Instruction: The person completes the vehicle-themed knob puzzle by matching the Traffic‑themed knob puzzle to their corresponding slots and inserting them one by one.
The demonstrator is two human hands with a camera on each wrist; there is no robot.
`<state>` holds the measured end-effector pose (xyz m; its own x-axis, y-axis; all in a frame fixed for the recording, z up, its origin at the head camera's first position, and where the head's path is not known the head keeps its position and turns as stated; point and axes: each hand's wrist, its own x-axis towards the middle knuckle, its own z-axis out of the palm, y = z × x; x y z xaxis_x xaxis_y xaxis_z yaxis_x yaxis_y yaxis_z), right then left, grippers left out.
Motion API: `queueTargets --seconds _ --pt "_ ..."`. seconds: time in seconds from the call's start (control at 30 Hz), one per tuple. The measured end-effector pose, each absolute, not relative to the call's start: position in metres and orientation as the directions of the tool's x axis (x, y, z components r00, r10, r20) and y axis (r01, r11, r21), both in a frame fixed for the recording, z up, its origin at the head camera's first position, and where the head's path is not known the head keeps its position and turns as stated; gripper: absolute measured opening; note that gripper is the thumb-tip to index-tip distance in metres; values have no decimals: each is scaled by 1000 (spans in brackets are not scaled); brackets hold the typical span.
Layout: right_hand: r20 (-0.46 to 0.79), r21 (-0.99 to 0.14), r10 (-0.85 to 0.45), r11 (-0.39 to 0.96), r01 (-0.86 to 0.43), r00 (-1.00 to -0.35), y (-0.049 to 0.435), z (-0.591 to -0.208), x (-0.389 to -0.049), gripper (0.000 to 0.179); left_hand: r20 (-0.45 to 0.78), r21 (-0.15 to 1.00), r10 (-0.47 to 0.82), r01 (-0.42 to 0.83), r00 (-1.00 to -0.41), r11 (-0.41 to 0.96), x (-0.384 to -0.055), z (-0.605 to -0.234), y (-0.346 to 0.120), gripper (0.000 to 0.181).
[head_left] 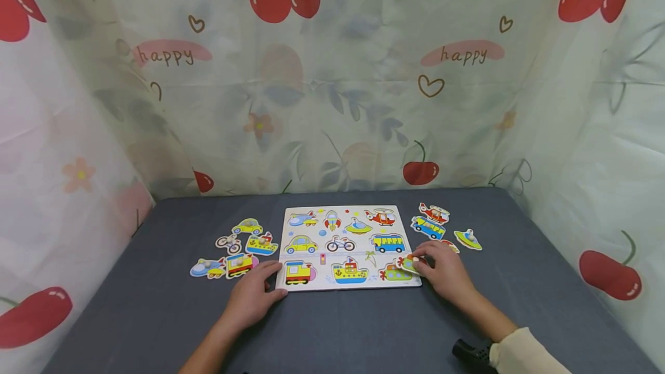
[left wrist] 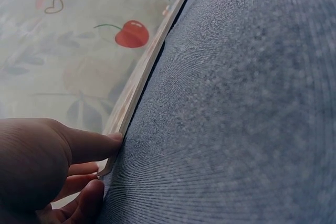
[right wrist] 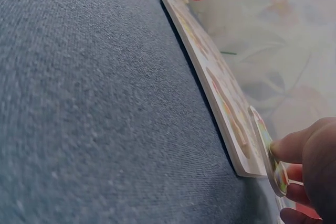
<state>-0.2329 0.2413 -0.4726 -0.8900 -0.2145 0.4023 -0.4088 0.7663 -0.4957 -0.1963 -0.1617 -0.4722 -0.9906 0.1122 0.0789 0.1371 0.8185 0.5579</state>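
Observation:
A wooden puzzle board [head_left: 323,275] with printed vehicle pictures and recesses lies flat on the dark grey table. My left hand [head_left: 251,296] holds its near left corner, thumb on the front edge and fingers along the left side; the left wrist view shows the thumb [left wrist: 97,145] against the board's edge. Between thumb and fingers, my right hand [head_left: 447,273] pinches a green submarine puzzle piece [head_left: 407,264] with red fins. It overlaps the submarine picture at the board's near right corner. In the right wrist view, the piece [right wrist: 261,132] stands tilted beside the recess.
Left of the board lie car [head_left: 247,226], bicycle [head_left: 228,244], ship [head_left: 261,245], airplane [head_left: 207,268] and train [head_left: 241,265] pieces. On the right are helicopter [head_left: 434,213], bus [head_left: 428,228] and flying saucer [head_left: 468,239] pieces, plus a red-edged one [head_left: 451,245] half hidden by the right hand.

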Motion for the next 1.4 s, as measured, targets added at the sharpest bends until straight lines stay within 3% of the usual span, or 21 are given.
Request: queueTargets --seconds 1.4 --pt "401 -453 -307 753 -478 -863 219 -479 -230 14 73 538 121 142 -990 831 -198 -474 -163 55"
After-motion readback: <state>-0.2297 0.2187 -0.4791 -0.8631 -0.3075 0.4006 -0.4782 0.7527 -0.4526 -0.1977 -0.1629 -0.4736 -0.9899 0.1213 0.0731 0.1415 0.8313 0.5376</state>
